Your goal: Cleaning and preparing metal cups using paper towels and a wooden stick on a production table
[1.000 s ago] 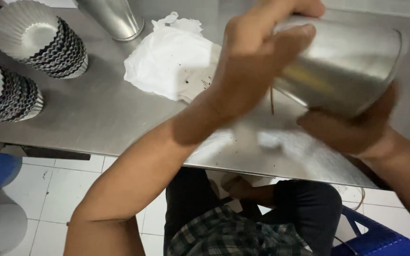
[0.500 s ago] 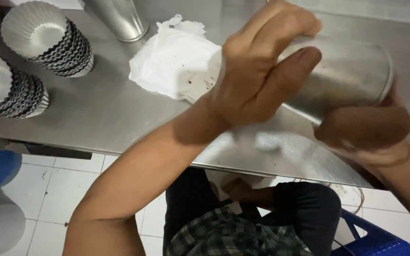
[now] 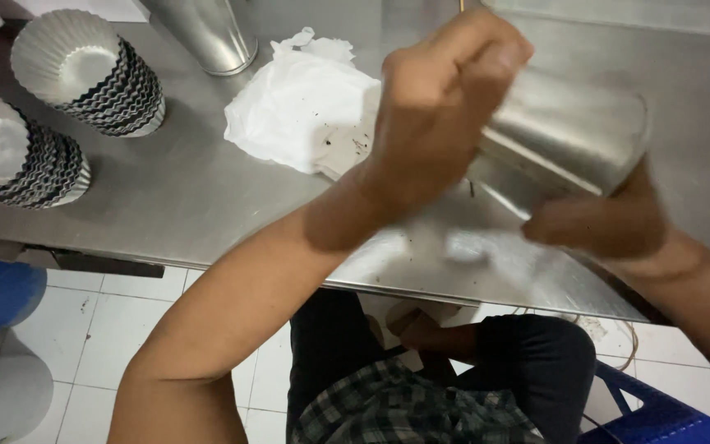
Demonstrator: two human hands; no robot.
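Gripping tilted steel cup, left hand clenched, right hand beneath (near table edge).

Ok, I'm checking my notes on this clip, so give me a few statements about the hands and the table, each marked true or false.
1. Both hands, the left hand and the right hand, hold the metal cup. True.
2. The cup stands upright on the steel table. False: it is tilted and held above it.
3. Two stacks of fluted moulds sit at the far left. True.
4. The white cloth is in the right hand. False: it lies on the table.
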